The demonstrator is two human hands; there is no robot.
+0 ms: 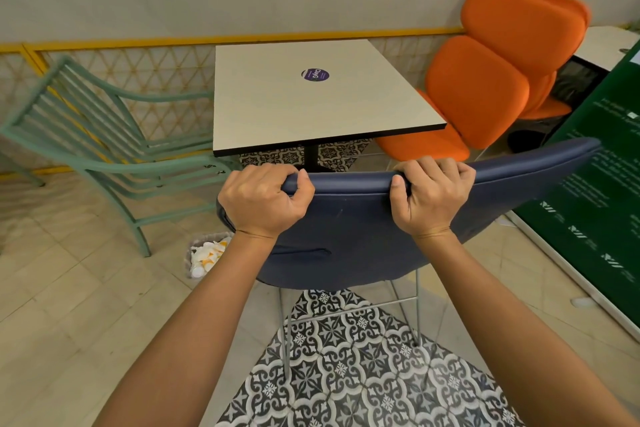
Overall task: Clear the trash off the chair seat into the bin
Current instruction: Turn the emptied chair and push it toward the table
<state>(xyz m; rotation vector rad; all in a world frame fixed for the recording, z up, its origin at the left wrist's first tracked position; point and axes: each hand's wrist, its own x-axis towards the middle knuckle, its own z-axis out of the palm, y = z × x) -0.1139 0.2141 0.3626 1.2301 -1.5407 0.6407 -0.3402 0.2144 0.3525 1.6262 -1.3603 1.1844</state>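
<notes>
Here, both arms reach forward: the left hand (265, 199) and the right hand (431, 196) each clench the top edge of the navy chair (349, 236), its padded back creased, the seat hidden behind it. Down at its left, on the floor, a small mesh bin (199, 255) holds white and orange scraps (207, 256). Beyond stand the square table (311, 104), a green chair (100, 135) and an orange chair (485, 80).
</notes>
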